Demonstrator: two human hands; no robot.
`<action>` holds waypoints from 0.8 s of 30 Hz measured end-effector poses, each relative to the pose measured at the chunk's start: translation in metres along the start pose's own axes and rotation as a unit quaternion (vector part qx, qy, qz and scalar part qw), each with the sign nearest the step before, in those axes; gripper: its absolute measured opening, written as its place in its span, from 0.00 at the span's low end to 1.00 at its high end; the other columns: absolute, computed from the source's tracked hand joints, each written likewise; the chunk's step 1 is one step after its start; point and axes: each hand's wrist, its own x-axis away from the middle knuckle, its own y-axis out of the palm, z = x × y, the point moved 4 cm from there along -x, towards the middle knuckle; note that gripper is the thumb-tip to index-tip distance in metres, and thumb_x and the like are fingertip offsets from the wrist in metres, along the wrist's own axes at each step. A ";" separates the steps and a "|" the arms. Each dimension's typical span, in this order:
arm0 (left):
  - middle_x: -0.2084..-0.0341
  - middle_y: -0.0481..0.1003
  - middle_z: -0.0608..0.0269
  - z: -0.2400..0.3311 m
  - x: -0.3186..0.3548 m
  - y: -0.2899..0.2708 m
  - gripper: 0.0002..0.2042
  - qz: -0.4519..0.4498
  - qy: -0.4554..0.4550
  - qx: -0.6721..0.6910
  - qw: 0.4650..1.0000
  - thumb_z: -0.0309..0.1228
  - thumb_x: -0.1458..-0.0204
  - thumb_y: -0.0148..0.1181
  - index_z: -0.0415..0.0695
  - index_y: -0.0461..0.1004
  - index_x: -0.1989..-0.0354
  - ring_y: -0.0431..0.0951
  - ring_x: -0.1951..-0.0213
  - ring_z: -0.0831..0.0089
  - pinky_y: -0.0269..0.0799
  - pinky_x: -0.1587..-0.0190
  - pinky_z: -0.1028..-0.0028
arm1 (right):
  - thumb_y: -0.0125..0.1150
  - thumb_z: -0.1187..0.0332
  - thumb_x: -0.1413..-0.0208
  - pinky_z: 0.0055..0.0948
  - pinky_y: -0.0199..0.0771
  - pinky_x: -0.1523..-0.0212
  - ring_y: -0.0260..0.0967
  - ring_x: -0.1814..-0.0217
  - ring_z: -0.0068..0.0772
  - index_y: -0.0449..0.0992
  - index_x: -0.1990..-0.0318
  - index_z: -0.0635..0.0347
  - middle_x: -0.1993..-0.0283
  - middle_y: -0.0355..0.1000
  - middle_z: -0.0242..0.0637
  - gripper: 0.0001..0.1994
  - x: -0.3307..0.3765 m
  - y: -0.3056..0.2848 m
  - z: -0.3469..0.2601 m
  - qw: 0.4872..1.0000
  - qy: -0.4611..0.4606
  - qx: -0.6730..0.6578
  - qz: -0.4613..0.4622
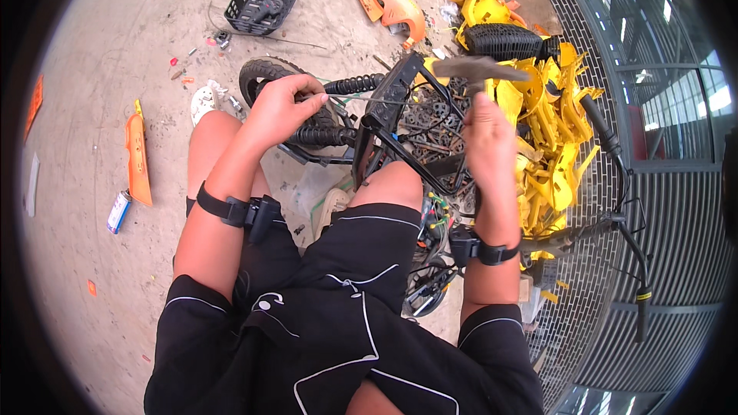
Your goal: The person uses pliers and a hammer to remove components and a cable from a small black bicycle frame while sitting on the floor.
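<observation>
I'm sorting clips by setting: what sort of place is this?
Probably a vehicle scrap or repair area: there is an angular black metal frame, a treaded black rubber tyre and a jumbled heap of bright yellow plastic panels.

One wide fisheye view looks steeply down from the person's head, the torso [323,357] close at the lower edge, left hand [278,111] and right hand [490,142] farther up, concrete ground [77,146] leftward, corrugated wall [669,253] bending along the right rim
</observation>
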 end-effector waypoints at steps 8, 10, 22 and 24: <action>0.70 0.79 0.63 0.000 -0.001 0.004 0.09 -0.005 0.005 0.007 1.000 0.29 0.42 0.66 0.35 0.80 0.60 0.75 0.67 0.77 0.73 0.61 0.74 | 0.44 0.48 0.27 0.37 0.71 0.70 0.69 0.75 0.38 0.76 0.64 0.62 0.76 0.71 0.40 0.25 0.014 0.008 -0.006 0.996 0.007 0.088 0.029; 0.70 0.79 0.63 0.004 -0.002 0.011 0.09 -0.018 0.002 0.004 1.000 0.29 0.42 0.66 0.35 0.80 0.60 0.75 0.67 0.77 0.73 0.61 0.74 | 0.43 0.45 0.29 0.61 0.74 0.56 0.75 0.59 0.72 0.74 0.60 0.64 0.66 0.76 0.66 0.27 0.026 0.061 0.022 0.968 0.026 0.212 -0.128; 0.71 0.78 0.59 0.004 0.001 0.012 0.09 -0.016 0.031 -0.002 0.999 0.29 0.44 0.67 0.35 0.80 0.61 0.76 0.67 0.73 0.74 0.60 0.71 | 0.43 0.45 0.27 0.18 0.51 0.88 0.51 0.89 0.15 0.70 0.68 0.57 0.85 0.57 0.23 0.25 -0.004 -0.004 -0.005 0.981 0.091 -0.158 -0.059; 0.70 0.79 0.53 0.006 0.002 0.012 0.11 -0.015 0.031 0.002 0.999 0.32 0.44 0.66 0.36 0.81 0.60 0.79 0.66 0.64 0.74 0.60 0.67 | 0.46 0.51 0.26 0.29 0.62 0.77 0.60 0.80 0.25 0.72 0.69 0.63 0.82 0.64 0.31 0.24 0.001 -0.003 -0.003 0.986 0.097 -0.132 -0.018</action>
